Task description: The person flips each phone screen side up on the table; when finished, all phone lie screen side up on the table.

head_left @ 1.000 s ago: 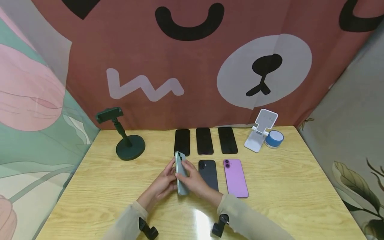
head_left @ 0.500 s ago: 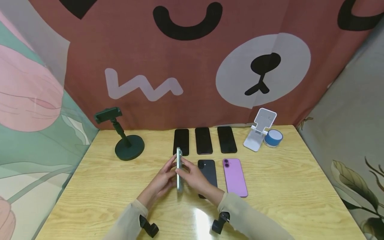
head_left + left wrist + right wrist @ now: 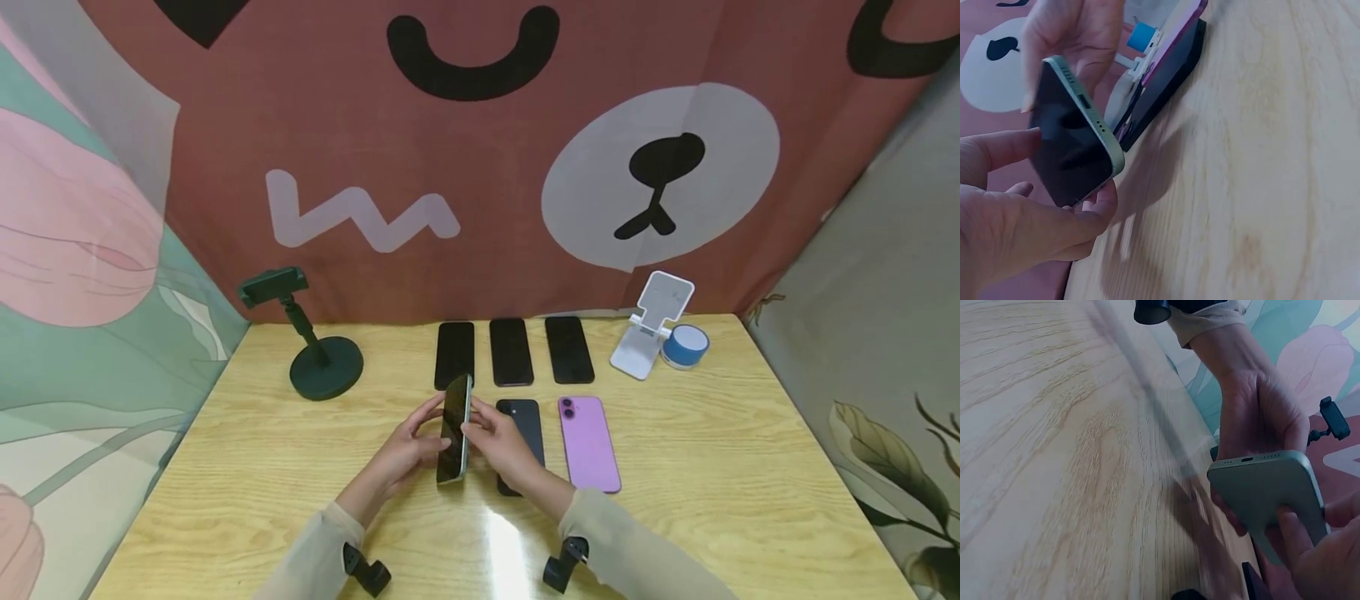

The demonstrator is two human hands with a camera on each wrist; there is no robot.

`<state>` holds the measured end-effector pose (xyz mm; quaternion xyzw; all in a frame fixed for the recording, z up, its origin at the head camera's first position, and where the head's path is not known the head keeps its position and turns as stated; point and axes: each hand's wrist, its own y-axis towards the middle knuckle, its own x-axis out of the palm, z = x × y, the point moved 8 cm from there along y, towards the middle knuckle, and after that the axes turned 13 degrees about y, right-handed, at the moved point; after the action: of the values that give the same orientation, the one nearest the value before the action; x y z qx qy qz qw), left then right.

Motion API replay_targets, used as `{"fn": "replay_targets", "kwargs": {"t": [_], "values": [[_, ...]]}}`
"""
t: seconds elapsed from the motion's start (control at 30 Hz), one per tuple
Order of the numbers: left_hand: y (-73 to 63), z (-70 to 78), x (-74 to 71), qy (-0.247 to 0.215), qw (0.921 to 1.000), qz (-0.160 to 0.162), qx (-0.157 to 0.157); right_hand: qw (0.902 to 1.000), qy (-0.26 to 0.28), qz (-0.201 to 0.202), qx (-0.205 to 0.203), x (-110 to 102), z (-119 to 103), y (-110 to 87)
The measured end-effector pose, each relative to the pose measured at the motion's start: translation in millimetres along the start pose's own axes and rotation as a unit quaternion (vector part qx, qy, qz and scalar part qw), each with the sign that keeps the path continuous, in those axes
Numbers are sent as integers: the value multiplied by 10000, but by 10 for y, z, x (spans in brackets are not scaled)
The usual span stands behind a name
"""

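Between my two hands a pale green smartphone (image 3: 454, 433) is held on edge above the table, its black screen turned toward the left. My left hand (image 3: 401, 454) grips it with the thumb on the screen and fingers under the lower long edge, as the left wrist view (image 3: 1075, 137) shows. From the other side my right hand (image 3: 506, 446) pinches it, fingertips on the green back (image 3: 1266, 487) in the right wrist view. Under my right hand lies a dark grey phone (image 3: 525, 417), partly hidden, with a purple phone (image 3: 589, 442) lying face down beside it.
Three black phones lie in a row at the back: left (image 3: 454, 350), middle (image 3: 512, 352) and right (image 3: 568, 350). A dark green phone stand (image 3: 326, 371) is at the left. At the back right are a white folding stand (image 3: 637, 350) and a blue-and-white round object (image 3: 686, 347).
The green phone has turned about its long axis, from showing its back, through edge-on, to showing its black screen. Both hands keep hold of it; the right has shifted slightly right.
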<state>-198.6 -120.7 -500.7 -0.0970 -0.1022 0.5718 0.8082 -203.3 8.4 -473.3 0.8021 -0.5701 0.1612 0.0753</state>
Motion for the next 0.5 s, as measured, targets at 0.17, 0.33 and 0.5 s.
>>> {"fn": "replay_targets", "kwargs": {"t": [0.17,0.33,0.5], "values": [[-77,-14,-78,43,9998,170,-116,9990,-51,377,220,-155,81,-31],[-106,37,-120,181,9997,130,-112,9983,136,481,292,-233,86,-12],[-116,41,-141,257,9995,126,-92,9972,413,475,398,-236,118,2]]}}
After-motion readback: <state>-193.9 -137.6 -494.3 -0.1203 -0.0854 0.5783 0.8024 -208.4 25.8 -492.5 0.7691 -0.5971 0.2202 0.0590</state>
